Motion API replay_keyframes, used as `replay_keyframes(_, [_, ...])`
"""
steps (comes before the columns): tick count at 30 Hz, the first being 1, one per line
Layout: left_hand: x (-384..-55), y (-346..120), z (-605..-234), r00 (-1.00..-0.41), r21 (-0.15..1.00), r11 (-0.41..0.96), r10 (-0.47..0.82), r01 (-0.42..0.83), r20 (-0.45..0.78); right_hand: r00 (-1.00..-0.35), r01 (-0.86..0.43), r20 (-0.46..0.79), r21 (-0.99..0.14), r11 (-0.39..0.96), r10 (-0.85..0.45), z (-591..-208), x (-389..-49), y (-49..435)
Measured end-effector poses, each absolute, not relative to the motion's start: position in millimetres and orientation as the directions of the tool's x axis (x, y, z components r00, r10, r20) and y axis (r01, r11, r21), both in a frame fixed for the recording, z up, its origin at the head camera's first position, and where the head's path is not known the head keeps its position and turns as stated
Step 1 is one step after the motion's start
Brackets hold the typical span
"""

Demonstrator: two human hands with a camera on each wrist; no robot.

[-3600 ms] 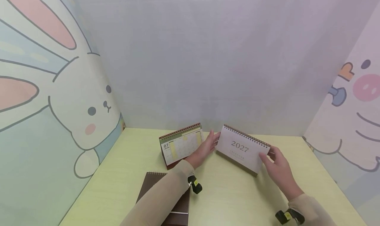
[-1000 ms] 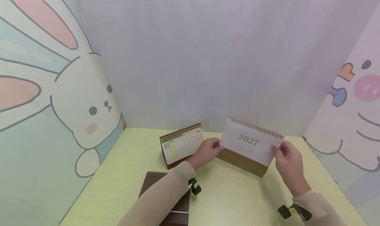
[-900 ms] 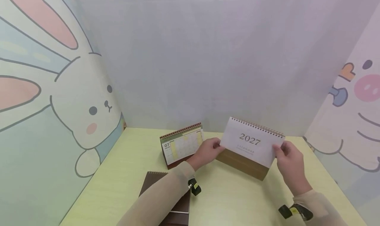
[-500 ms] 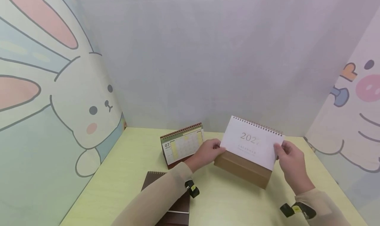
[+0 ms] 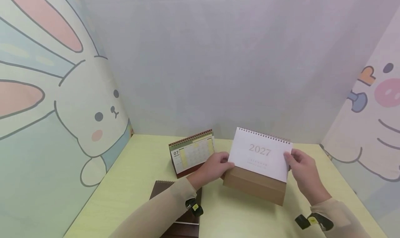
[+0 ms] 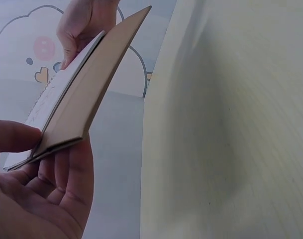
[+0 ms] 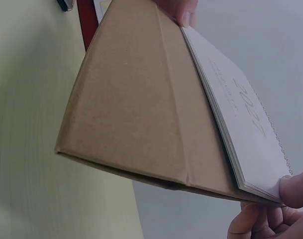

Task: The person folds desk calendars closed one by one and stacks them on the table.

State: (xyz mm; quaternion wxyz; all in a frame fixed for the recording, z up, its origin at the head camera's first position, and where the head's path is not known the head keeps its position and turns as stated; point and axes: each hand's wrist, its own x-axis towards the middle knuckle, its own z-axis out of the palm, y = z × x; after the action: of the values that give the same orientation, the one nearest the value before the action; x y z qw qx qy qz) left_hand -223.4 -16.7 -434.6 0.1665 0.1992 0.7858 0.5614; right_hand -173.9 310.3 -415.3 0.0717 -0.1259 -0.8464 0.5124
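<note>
A white desk calendar [image 5: 258,154] marked 2027, on a brown cardboard stand [image 5: 254,184], is held above the table between both hands. My left hand [image 5: 214,168] grips its left edge, thumb on the front and fingers behind, as the left wrist view shows. At the opposite edge my right hand [image 5: 306,172] pinches it, thumb on the white cover [image 7: 241,114] and curled fingers beneath. The right wrist view shows the stand's brown board [image 7: 126,89] folded along a crease, with its base off the table.
Left of the hands a second desk calendar [image 5: 193,154], open at 07, stands on the table [image 5: 125,189]. A dark brown spiral-bound item [image 5: 160,187] lies in front of it, partly under the left sleeve. A pale curtain [image 5: 218,64] closes off the back.
Over the last seconds the 2027 calendar has come up off the table and tilted back, showing more of its brown stand. Lately it has shifted left and nearer, the left hand moving with it.
</note>
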Motion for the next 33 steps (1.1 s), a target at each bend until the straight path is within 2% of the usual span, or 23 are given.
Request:
replay_keyframes(13, [-201,-41,-428,-0.865,0.966,0.253,0.496,0.057,-0.079,-0.980,0.125,-0.033,-0.874,0.470,0.198,-412,-173,293])
replay_keyframes(33, [-164,-81,-422,-0.851,0.967,0.254,0.515,0.033,-0.107,-0.993,0.100,-0.056,-0.874,0.475,0.107,-410,-166,266])
